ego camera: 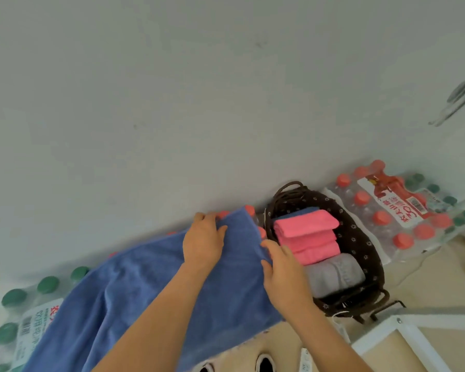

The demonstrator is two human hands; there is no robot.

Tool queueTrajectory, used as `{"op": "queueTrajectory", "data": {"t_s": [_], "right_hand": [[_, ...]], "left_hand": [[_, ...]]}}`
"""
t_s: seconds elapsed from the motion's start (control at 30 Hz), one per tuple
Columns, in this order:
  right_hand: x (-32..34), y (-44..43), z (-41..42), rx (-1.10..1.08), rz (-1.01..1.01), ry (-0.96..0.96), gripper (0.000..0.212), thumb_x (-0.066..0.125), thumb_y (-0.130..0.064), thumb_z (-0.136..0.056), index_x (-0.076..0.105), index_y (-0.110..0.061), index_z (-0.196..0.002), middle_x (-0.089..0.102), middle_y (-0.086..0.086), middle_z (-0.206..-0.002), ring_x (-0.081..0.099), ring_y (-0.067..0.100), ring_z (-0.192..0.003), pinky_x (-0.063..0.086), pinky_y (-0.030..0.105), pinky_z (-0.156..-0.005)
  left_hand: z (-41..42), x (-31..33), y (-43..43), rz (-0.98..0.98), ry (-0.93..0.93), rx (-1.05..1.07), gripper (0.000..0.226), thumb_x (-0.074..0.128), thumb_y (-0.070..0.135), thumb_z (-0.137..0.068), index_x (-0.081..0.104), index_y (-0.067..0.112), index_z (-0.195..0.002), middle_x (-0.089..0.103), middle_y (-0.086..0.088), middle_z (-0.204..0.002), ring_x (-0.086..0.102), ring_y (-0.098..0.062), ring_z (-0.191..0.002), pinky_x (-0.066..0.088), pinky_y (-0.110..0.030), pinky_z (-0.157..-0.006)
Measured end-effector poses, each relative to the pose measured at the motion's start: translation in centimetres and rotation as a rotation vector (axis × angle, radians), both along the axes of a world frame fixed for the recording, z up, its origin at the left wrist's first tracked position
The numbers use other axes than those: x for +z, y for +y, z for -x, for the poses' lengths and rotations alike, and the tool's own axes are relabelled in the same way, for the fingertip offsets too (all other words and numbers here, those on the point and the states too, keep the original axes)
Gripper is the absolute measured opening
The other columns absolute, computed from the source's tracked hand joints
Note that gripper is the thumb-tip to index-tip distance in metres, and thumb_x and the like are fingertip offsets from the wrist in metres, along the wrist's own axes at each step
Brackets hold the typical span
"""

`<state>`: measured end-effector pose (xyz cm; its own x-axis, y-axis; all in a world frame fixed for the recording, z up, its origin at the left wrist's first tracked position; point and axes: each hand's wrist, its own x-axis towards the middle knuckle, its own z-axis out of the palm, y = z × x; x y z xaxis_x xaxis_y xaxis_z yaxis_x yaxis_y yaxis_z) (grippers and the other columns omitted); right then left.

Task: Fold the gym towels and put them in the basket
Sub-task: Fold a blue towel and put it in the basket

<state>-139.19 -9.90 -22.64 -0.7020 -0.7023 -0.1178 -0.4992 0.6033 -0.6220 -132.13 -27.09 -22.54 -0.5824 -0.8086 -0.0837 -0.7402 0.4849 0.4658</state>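
Both your grips hold the blue towel, which lies spread over bottle packs by the wall: your left grip curls over its far edge, and your right grip pinches its right edge just beside the basket. Inside that dark, flower-printed basket sit folded pink towels, a grey towel nearer you, and a sliver of a second blue towel behind the pink. A red-capped bottle pack lies just right of the basket.
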Motion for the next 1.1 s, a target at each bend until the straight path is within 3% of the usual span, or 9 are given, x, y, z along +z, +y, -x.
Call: {"op": "queueTrajectory", "data": {"t_s": [0.13,0.3,0.37,0.43,0.5,0.6,0.77,1.0,1.1], "right_hand": [[-0.1,0.2,2.0,0.033,0.001,-0.037,0.029,0.049,-0.025,-0.093,0.043,-0.03,-0.121,0.056,-0.001,-0.112,0.059,0.026,-0.096,0.049,0.044,-0.077],[0.7,0.4,4.5,-0.008,-0.088,-0.005,0.027,0.046,-0.023,-0.095,0.04,-0.03,-0.12,0.052,-0.001,-0.11,0.06,0.027,-0.089,0.048,0.04,-0.067],[1.2,0.4,5.3,-0.028,-0.114,0.085,0.031,0.05,-0.022,-0.091,0.041,-0.027,-0.12,0.046,0.002,-0.106,0.057,0.029,-0.088,0.044,0.038,-0.062],[1.3,0.0,5.6,0.01,-0.071,0.18,0.042,0.058,-0.018,-0.083,0.044,-0.025,-0.123,0.044,0.004,-0.104,0.052,0.028,-0.093,0.047,0.041,-0.065],[1.1,-1.0,5.0,0.139,-0.016,0.271,0.057,0.068,-0.013,-0.075,0.049,-0.019,-0.128,0.049,0.007,-0.113,0.051,0.028,-0.098,0.051,0.041,-0.071],[1.3,-3.4,2.0,0.394,0.065,0.296,0.056,0.071,-0.012,-0.072,0.055,-0.013,-0.126,0.053,0.01,-0.123,0.053,0.03,-0.107,0.054,0.037,-0.081],[3.1,-7.7,-4.8,0.703,0.022,0.279,0.047,0.053,-0.014,-0.088,0.047,-0.016,-0.135,0.044,0.004,-0.138,0.04,0.026,-0.126,0.05,0.036,-0.086],[3.0,-13.5,-13.6,0.983,-0.035,0.21,0.043,0.042,-0.012,-0.096,0.042,-0.019,-0.139,0.044,-0.001,-0.14,0.04,0.025,-0.123,0.046,0.038,-0.093],[2.8,-15.9,-16.5,1.001,-0.08,0.176,0.04,0.041,-0.012,-0.096,0.047,-0.02,-0.134,0.049,0.0,-0.137,0.046,0.024,-0.122,0.046,0.04,-0.093]], "left_hand": [[2.1,0.1,-0.3,-0.017,-0.038,0.088,0.019,0.053,0.032,-0.092,0.061,0.016,-0.097,0.064,-0.006,-0.098,0.061,-0.028,-0.092,0.043,-0.034,-0.074],[6.7,1.4,0.8,-0.031,0.192,0.088,0.007,0.057,0.022,-0.088,0.057,0.016,-0.085,0.053,0.004,-0.086,0.052,-0.018,-0.075,0.03,-0.023,-0.065],[7.4,1.5,1.8,-0.088,0.231,0.067,0.006,0.059,0.026,-0.086,0.058,0.024,-0.092,0.056,0.006,-0.094,0.058,-0.015,-0.077,0.037,-0.02,-0.066],[6.4,1.3,2.8,-0.105,0.219,-0.018,0.029,0.058,0.022,-0.086,0.059,0.031,-0.114,0.058,0.006,-0.112,0.06,-0.012,-0.085,0.047,-0.024,-0.079],[4.2,1.5,3.7,-0.071,0.226,-0.065,0.041,0.055,0.013,-0.088,0.055,0.027,-0.126,0.055,0.008,-0.121,0.058,-0.009,-0.094,0.045,-0.021,-0.084],[-1.3,1.9,5.3,0.036,0.228,-0.007,0.039,0.051,0.005,-0.087,0.06,0.024,-0.119,0.056,0.011,-0.117,0.055,-0.006,-0.1,0.045,-0.019,-0.08],[-13.8,1.5,3.8,0.208,0.079,0.305,0.034,0.055,0.005,-0.085,0.064,0.019,-0.115,0.06,0.002,-0.116,0.056,-0.021,-0.103,0.049,-0.031,-0.08],[-28.3,1.3,2.7,0.118,-0.172,0.609,0.036,0.066,0.033,-0.084,0.064,0.021,-0.118,0.057,-0.006,-0.115,0.052,-0.03,-0.105,0.046,-0.039,-0.084],[-33.5,0.8,2.9,0.018,-0.126,0.667,0.037,0.074,0.036,-0.076,0.066,0.027,-0.111,0.054,-0.003,-0.108,0.051,-0.025,-0.103,0.042,-0.032,-0.085]]}}
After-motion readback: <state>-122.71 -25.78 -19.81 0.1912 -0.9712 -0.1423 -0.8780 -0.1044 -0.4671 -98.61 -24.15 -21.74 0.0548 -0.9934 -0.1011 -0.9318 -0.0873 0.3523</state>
